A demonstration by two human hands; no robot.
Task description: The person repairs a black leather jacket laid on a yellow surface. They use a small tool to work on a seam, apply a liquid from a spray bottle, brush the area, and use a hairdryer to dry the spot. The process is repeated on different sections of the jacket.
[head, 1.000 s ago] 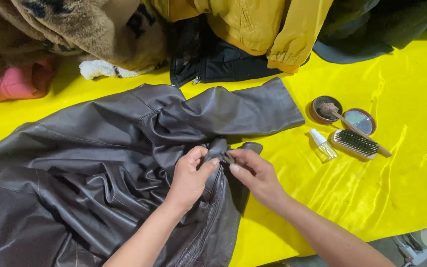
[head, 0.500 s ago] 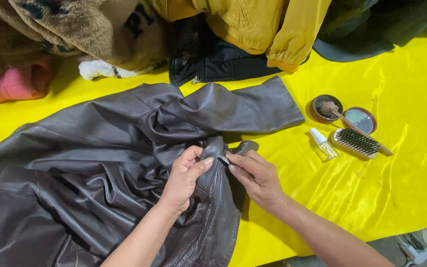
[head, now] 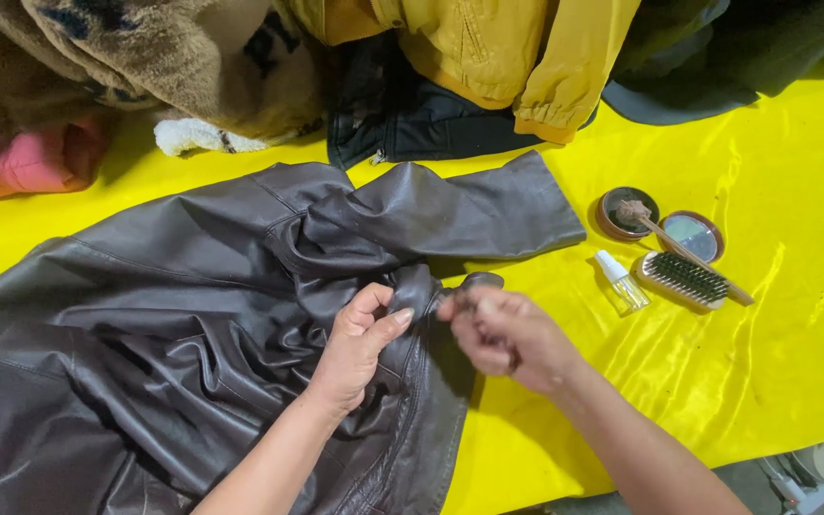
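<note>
A dark brown leather jacket (head: 174, 315) lies spread over a yellow satin cloth (head: 774, 381), one sleeve reaching right. My left hand (head: 360, 348) pinches a fold at the jacket's front edge between thumb and fingers. My right hand (head: 507, 339) is blurred just to the right of it, fingers curled on the same edge, near a small dark tab of leather (head: 481, 280).
To the right lie a small clear spray bottle (head: 621, 282), a wooden bristle brush (head: 687, 278), an open round tin (head: 627, 212) with its lid (head: 691, 235) and a small dauber. Piled garments line the far edge: mustard jacket (head: 488, 48), black garment (head: 402, 124), fleecy brown coat (head: 126, 57).
My hands have slid slightly down and right along the jacket's edge. My right hand is now moving fast and blurred. The jacket body has stayed put.
</note>
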